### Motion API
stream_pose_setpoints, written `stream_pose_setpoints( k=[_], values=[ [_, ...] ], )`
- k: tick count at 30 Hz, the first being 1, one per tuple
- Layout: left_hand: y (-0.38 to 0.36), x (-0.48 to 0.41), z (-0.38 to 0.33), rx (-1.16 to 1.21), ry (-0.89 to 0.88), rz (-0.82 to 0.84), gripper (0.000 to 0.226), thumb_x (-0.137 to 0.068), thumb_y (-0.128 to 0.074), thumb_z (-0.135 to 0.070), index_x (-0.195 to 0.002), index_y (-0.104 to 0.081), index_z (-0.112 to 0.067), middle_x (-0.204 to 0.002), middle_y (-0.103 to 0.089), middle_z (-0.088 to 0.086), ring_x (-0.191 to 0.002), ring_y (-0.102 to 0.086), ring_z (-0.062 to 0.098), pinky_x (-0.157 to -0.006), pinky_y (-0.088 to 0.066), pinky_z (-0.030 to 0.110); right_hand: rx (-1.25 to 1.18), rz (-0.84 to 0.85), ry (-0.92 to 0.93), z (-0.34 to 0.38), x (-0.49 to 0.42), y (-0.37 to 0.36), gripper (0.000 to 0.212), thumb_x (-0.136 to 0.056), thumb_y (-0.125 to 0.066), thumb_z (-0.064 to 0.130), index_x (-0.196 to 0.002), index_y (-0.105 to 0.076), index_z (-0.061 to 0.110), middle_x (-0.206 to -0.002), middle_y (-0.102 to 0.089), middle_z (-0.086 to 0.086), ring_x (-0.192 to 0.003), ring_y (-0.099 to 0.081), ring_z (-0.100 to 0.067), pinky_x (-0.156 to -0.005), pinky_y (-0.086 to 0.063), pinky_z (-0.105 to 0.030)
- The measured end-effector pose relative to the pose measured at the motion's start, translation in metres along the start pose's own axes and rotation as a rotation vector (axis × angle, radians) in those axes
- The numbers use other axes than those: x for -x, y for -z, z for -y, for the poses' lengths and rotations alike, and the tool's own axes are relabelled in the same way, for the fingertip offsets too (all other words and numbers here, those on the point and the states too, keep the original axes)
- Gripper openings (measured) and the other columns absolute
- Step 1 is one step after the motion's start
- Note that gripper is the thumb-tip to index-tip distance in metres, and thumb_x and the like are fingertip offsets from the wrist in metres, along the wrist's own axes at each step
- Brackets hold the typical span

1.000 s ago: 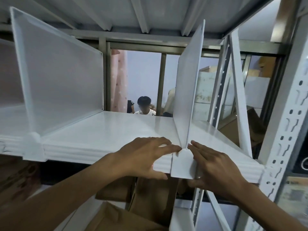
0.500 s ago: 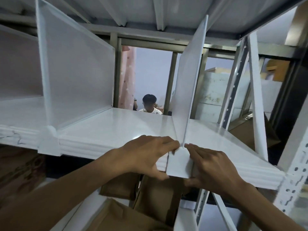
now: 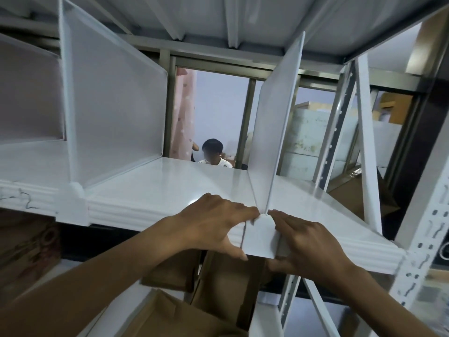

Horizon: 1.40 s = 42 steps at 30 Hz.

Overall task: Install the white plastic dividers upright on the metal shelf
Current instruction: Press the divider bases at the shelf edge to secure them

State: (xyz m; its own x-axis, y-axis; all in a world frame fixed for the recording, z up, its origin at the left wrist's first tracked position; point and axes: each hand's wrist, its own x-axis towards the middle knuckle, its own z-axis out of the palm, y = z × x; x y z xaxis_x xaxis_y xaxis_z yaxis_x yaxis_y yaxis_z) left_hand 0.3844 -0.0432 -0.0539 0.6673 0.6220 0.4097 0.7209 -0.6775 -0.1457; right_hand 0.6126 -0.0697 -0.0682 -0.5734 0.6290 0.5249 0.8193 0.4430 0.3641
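A white plastic divider stands upright on the white metal shelf, its front clip hooked over the shelf's front lip. My left hand grips the lip and the clip's left side, thumb underneath. My right hand holds the clip's right side, fingers on top of the shelf, thumb below. A second divider stands upright to the left, clipped to the lip. A third divider shows at the far left edge.
A white perforated upright post and a diagonal brace bound the shelf at right. The upper shelf's underside is close overhead. Cardboard boxes sit below. A person sits beyond the rack.
The view has shifted so the shelf and dividers sit further right and lower. Both hands stay at the clip of the right divider, pressed slightly closer around it.
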Motion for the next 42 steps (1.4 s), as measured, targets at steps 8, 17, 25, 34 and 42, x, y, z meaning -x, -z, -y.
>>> stream_pose_setpoints(
  k=[8, 17, 25, 34, 42],
  values=[
    [-0.003, 0.000, 0.000, -0.071, -0.037, -0.071, 0.072, -0.078, -0.066, -0.067, -0.134, -0.046, -0.026, -0.122, -0.067, -0.003, -0.093, -0.064, 0.021, -0.077, -0.040, 0.027, 0.027, -0.023, -0.003, 0.004, -0.001, 0.008, 0.092, -0.035, -0.082, 0.058, -0.113, -0.067, 0.011, -0.101, -0.073, 0.000, -0.072, -0.070, -0.017, -0.051, -0.051, -0.019],
    [0.007, 0.028, -0.003, 0.067, 0.043, -0.004, 0.091, -0.075, -0.072, -0.065, -0.149, -0.032, -0.032, -0.156, -0.037, -0.006, -0.138, -0.037, 0.020, -0.109, -0.035, 0.039, -0.003, -0.062, -0.042, 0.006, 0.022, 0.021, 0.083, -0.052, -0.080, 0.062, -0.116, -0.066, 0.011, -0.107, -0.072, -0.006, -0.082, -0.073, -0.026, -0.061, -0.058, -0.033],
    [0.030, 0.083, 0.032, -0.001, 0.092, -0.069, 0.089, -0.076, -0.070, -0.067, -0.150, -0.030, -0.037, -0.161, -0.027, -0.010, -0.144, -0.025, 0.015, -0.114, -0.025, 0.037, 0.068, -0.114, -0.079, 0.036, 0.012, 0.052, 0.078, -0.060, -0.068, 0.066, -0.117, -0.066, 0.013, -0.103, -0.073, -0.007, -0.082, -0.071, -0.030, -0.064, -0.057, -0.038],
    [0.064, 0.168, 0.100, 0.001, -0.015, -0.127, 0.078, -0.078, -0.068, -0.065, -0.144, -0.042, -0.033, -0.152, -0.042, -0.007, -0.132, -0.043, 0.016, -0.106, -0.042, 0.037, 0.024, -0.179, -0.078, 0.147, -0.045, 0.062, 0.070, -0.069, -0.061, 0.067, -0.118, -0.064, 0.018, -0.106, -0.071, 0.000, -0.089, -0.069, -0.024, -0.071, -0.055, -0.032],
    [0.079, 0.224, 0.170, 0.006, -0.116, -0.184, 0.053, -0.080, -0.069, -0.058, -0.123, -0.058, -0.028, -0.125, -0.060, -0.009, -0.105, -0.057, 0.013, -0.087, -0.051, 0.034, 0.055, -0.077, -0.090, 0.230, -0.113, 0.049, 0.077, -0.060, -0.067, 0.072, -0.119, -0.064, 0.023, -0.112, -0.070, 0.004, -0.091, -0.070, -0.020, -0.072, -0.056, -0.031]
  ],
)
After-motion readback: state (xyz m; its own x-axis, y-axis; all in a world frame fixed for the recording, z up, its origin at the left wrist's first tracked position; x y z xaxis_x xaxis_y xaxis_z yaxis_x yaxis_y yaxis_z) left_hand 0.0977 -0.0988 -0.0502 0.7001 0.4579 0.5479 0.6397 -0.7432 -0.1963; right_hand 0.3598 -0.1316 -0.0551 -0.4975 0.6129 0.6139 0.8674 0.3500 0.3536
